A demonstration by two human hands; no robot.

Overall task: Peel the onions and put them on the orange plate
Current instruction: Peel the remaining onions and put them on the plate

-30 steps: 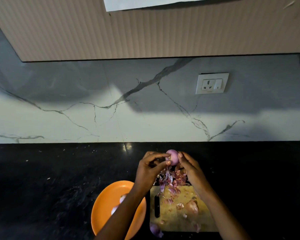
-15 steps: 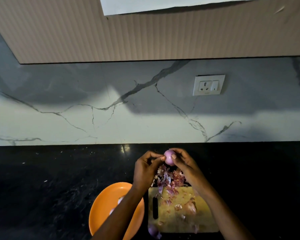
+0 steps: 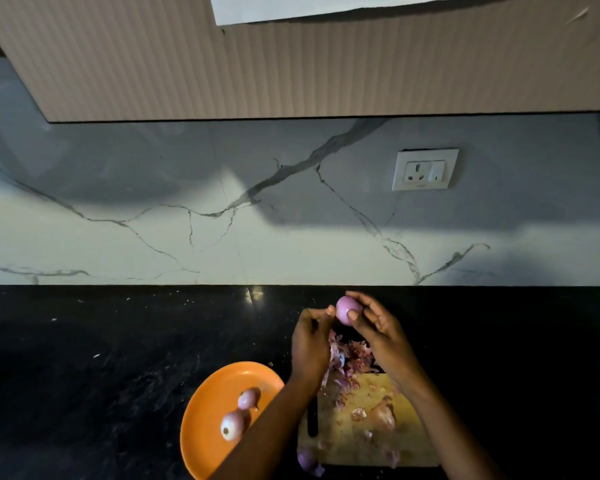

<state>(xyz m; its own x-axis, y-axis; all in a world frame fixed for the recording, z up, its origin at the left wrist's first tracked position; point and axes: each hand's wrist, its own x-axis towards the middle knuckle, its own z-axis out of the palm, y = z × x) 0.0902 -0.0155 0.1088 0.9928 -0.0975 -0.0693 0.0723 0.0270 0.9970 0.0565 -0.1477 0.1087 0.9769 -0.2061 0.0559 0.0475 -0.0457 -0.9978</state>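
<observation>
two hands work here, a left hand [image 3: 310, 344] and a right hand [image 3: 381, 332]. four onions show: one peeled onion [image 3: 347, 309] held up, two peeled onions [image 3: 232, 425] [image 3: 247, 399] on the one orange plate [image 3: 205, 403], and one onion [image 3: 306, 459] just below the single cutting board [image 3: 409, 441]. one heap of peels [image 3: 349, 362], one wall socket [image 3: 425, 169].

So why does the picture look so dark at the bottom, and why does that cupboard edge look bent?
Head view: light falls on the marble wall, while the black counter swallows it, except for one small glint. The cupboard casts a broad shadow, and the wide-angle lens bows its edge. The onion and plate stay readable.
</observation>
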